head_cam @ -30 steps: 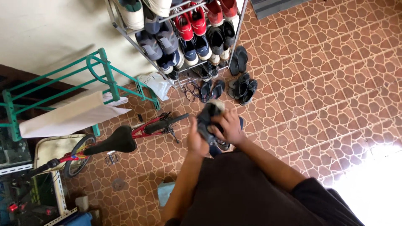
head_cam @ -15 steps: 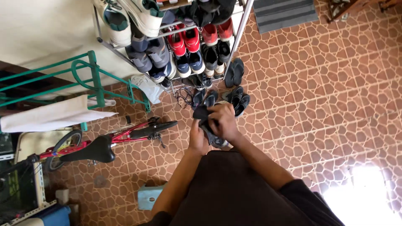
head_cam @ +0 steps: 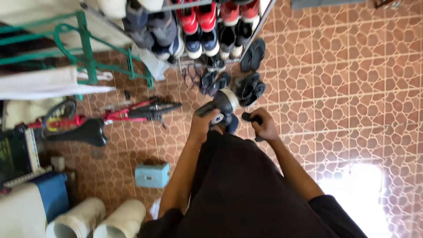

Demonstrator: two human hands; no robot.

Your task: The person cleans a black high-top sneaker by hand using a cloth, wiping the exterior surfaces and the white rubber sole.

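Left hand [head_cam: 203, 125] grips a dark high-top sneaker [head_cam: 219, 108]. Right hand [head_cam: 263, 127] is closed on a dark object [head_cam: 249, 117]. Shoe rack [head_cam: 211, 31] at 12 o'clock.

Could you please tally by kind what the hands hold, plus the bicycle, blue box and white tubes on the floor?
Dark high-top sneaker, left hand: 1
Small dark object, right hand: 1
Bicycle: 1
Light blue box: 1
White tubes: 2
Total: 6
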